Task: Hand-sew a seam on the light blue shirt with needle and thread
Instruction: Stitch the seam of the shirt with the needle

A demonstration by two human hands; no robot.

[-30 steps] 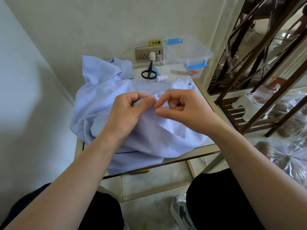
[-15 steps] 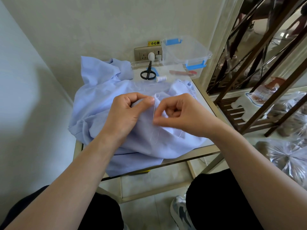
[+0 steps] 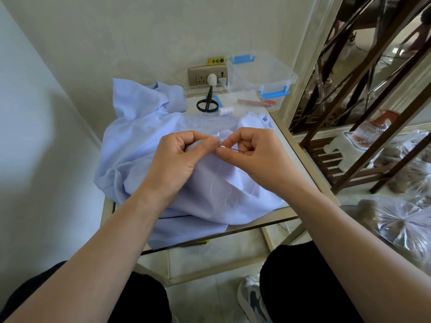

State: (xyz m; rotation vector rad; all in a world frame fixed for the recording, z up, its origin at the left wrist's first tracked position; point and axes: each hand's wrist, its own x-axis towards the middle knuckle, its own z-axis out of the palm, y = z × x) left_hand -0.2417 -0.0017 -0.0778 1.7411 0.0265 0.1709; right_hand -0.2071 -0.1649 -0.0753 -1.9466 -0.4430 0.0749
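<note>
The light blue shirt lies crumpled over a small glass-topped table. My left hand pinches a raised fold of the shirt between thumb and fingers. My right hand pinches a thin dark needle whose tip meets the fold right beside my left thumb. A pale thread trails down over the fabric below both hands.
Black scissors and a white thread spool lie behind the shirt. A clear plastic box with blue clips stands at the back right near a wall socket. A dark wooden shelf stands on the right.
My right hand has turned and now shows the needle pointing into the fold by my left thumb. The thread loop has dropped lower on the fabric. My left hand keeps its hold.
</note>
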